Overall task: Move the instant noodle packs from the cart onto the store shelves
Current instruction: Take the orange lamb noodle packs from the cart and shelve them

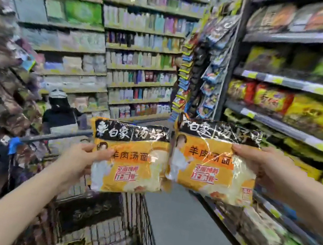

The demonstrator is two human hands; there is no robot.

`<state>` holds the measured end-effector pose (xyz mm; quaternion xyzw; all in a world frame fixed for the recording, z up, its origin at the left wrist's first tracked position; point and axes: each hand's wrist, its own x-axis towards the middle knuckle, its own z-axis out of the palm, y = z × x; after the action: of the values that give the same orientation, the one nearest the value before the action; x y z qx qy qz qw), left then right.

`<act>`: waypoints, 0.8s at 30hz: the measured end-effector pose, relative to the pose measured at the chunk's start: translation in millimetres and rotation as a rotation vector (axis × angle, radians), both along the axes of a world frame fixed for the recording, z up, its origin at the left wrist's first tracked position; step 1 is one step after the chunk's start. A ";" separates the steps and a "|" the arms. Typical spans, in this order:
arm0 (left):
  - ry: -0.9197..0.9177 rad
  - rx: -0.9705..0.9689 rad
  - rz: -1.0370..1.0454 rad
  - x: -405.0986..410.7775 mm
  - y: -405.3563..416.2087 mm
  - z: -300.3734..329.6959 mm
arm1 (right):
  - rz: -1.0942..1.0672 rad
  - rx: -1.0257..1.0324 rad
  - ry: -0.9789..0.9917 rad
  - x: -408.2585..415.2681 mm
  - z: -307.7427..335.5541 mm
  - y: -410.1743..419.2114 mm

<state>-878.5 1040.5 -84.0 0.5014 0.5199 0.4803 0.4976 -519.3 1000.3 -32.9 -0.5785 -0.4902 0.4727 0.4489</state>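
While lifted above the cart (139, 225) | left hand (77, 159) grips pack at 7 o'clock | right hand (256, 166) grips second pack (209, 162), heading for 3 o'clock shelves (283, 130).

Two packs up in the air, side by side above the cart (139, 221). The left hand (82, 158) grips the left noodle pack (130, 160) by its left edge, thumb across the front. The right hand (260, 166) pinches the right noodle pack (211, 162) at its right edge, held a touch higher. The packs' inner edges meet or just overlap. Stocked store shelves (291, 131) run along the right, and the picture is blurred.
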 end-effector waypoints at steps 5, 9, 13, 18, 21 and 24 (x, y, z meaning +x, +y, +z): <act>-0.049 0.050 -0.293 113.1 -2.0 54.8 | -0.206 0.028 -0.034 93.7 41.9 -94.7; -0.069 0.084 -0.504 218.5 -21.4 84.4 | -0.411 0.035 -0.032 164.9 60.1 -182.5; -0.066 0.106 -0.688 324.7 -57.1 100.1 | -0.609 0.017 -0.045 225.8 71.6 -282.0; -0.066 0.144 -0.871 456.2 -135.6 108.6 | -0.806 0.011 -0.069 288.3 81.9 -413.3; -0.083 0.125 -0.990 526.5 -186.1 107.4 | -0.912 0.019 -0.077 321.2 83.5 -489.3; -0.122 0.113 -1.081 589.0 -240.4 101.9 | -1.050 0.042 -0.089 348.7 80.3 -557.2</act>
<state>-289.4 800.1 17.9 0.6944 0.1314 0.2116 0.6751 -170.7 443.1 47.4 -0.7566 -0.1623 0.1493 0.6156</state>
